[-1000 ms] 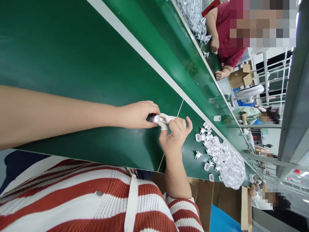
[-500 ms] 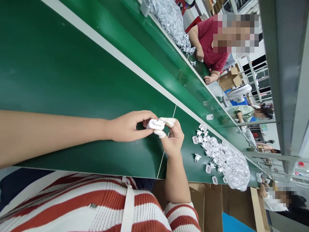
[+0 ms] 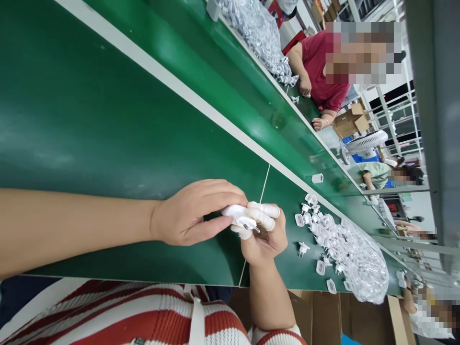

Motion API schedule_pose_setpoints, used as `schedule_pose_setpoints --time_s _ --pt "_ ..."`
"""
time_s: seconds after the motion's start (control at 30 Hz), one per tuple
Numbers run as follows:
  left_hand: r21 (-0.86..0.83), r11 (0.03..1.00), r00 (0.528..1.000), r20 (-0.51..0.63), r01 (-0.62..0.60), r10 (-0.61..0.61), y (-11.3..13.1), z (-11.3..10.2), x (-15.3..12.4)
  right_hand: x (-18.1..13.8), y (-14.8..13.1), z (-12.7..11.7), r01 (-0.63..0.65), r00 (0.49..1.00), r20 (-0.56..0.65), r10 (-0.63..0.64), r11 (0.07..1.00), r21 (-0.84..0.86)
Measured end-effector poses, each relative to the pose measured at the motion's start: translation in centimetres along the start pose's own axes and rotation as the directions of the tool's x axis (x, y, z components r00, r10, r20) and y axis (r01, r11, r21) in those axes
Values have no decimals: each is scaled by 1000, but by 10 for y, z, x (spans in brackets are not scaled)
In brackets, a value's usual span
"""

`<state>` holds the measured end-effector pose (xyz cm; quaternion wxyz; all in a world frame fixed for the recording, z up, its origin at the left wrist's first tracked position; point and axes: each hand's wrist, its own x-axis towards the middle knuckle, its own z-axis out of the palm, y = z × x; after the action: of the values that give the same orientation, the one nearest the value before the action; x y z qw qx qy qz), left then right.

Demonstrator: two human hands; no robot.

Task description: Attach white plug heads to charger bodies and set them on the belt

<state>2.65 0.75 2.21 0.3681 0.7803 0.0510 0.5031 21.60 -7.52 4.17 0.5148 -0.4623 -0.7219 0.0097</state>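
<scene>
White cots (image 3: 264, 220) sheathe the thumb and two fingers of the right hand (image 3: 270, 237), which close round one end of a small white plug (image 3: 235, 212). Slim metal pins (image 3: 256, 230) poke out from it below those two fingers. At its other end the left hand (image 3: 197, 214) has it clamped between thumb and forefinger, so both hands grip the same piece. They hold it over the green worktop (image 3: 143, 129), about midway between the near edge and the pale strip (image 3: 179, 91) along the far side, beside a thin white line (image 3: 265, 182) that crosses the surface.

To the right, more white plugs (image 3: 325, 235) lie heaped, spreading from a clear plastic bag (image 3: 370, 273) close to the near edge. One loose plug (image 3: 303, 248) sits apart from the heap, on the side toward the hands. Past the strip, a white block (image 3: 317, 178) stands alone on the green channel (image 3: 230, 96).

Below the near edge are a striped top (image 3: 172, 321) and, farther right, a cardboard box (image 3: 323, 311). Across the channel, a co-worker in a red shirt (image 3: 319, 60) leans by another bag of white parts (image 3: 251, 36); a white fan (image 3: 366, 141) stands farther along.
</scene>
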Motion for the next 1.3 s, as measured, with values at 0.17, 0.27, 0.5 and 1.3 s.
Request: schedule_pose_setpoints --time_s 0.17,0.27,0.5,1.3 --pt "-31 1000 998 -63 -5 3 -1 -2 1 -1 1 2 -13 1000 12 13 1000 -11" --pt "-19 999 998 -53 -26 25 -1 -5 1 -3 1 2 -13 1000 11 14 999 -34" --pt "0 1000 999 -40 -7 7 -4 -2 0 0 3 1 79 997 12 -78 994 -72" --pt "197 500 532 -176 843 -828 -84 -18 35 15 103 -57 -836 326 -595 735 -69 -544"
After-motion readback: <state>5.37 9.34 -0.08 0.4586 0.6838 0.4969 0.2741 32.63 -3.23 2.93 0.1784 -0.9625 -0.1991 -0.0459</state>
